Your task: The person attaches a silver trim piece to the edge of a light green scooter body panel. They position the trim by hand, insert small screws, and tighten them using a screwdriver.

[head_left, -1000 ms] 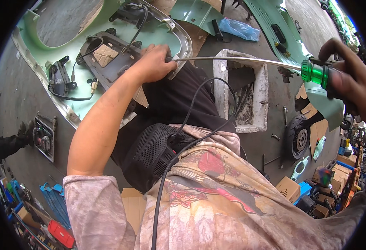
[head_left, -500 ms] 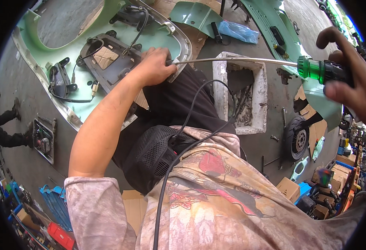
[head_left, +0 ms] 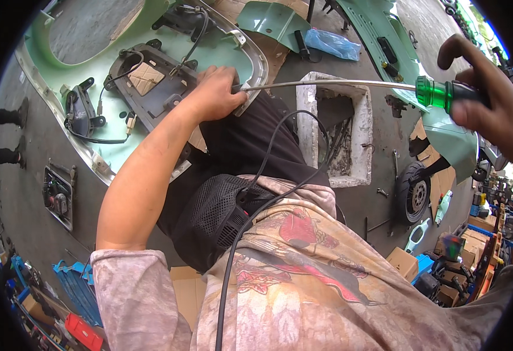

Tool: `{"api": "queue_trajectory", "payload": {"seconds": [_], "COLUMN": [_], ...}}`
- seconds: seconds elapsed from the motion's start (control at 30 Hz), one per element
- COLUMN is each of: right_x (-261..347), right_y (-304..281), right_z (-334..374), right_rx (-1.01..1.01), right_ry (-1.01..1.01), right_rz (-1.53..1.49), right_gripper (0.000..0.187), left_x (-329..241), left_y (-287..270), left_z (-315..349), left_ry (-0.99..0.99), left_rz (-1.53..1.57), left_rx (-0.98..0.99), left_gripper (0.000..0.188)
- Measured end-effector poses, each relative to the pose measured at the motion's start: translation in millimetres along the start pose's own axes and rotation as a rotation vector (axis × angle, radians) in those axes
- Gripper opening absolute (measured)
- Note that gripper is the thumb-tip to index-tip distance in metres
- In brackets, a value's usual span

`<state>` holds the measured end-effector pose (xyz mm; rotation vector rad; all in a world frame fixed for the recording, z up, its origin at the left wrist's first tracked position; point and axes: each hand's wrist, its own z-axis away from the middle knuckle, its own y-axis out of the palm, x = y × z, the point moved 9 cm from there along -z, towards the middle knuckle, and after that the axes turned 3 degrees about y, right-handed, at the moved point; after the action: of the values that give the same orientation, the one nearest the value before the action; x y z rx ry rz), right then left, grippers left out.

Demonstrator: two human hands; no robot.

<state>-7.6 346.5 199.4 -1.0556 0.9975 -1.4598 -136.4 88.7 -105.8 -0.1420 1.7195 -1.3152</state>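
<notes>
My right hand [head_left: 493, 96], at the far right, grips a long screwdriver [head_left: 437, 93] with a green and black handle; its index finger is raised and crooked off the handle. The thin shaft runs left across the view to my left hand [head_left: 218, 90]. That hand is closed at the rim of a light green moulded panel [head_left: 113, 158], its thumb beside the shaft's end. What its fingers pinch is hidden. The panel's inner side faces up, with a dark grey plastic frame [head_left: 168, 90], a small dark lamp-like unit [head_left: 83, 111] and thin wiring on it.
A dirty white foam box [head_left: 361, 140] stands right of my knees, near a wheel [head_left: 413, 193]. A black cable [head_left: 227, 275] loops over my lap, beside a black mesh-like cover [head_left: 218, 213]. Green panels [head_left: 271, 23] and a blue plastic bag [head_left: 332, 44] lie farther off. Another person's legs [head_left: 5, 134] show far left.
My hands and the screwdriver keep nearly the same place, with only a slight shift of the view. At the far left, the other person's legs have moved farther off.
</notes>
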Motion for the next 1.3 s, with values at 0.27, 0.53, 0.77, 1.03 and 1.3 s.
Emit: {"api": "queue_trajectory", "payload": {"seconds": [0.27,0.53,0.77,1.03,1.3], "right_x": [24,76,72,66,23], "right_y": [2,1,3,1,52], "right_z": [32,90,86,47,40], "right_rx": [-0.024,-0.032,-0.009,0.030,0.575], "right_ry": [-0.055,-0.169,-0.184,-0.213,0.752], "right_rz": [0.082,0.286,0.385,0.426,-0.701], "right_gripper": [0.041,0.042,0.042,0.043,0.044], "left_x": [-16,-37,-53,-57,-33], "left_y": [-19,-34,-25,-18,1], "left_z": [29,65,48,30,18], "left_ry": [0.070,0.231,0.117,-0.004,-0.109], "left_rz": [-0.002,-0.037,-0.122,-0.126,-0.231], "left_rx": [0.042,-0.163,-0.208,-0.298,-0.281], "left_gripper": [0.050,0.041,0.043,0.040,0.044]}}
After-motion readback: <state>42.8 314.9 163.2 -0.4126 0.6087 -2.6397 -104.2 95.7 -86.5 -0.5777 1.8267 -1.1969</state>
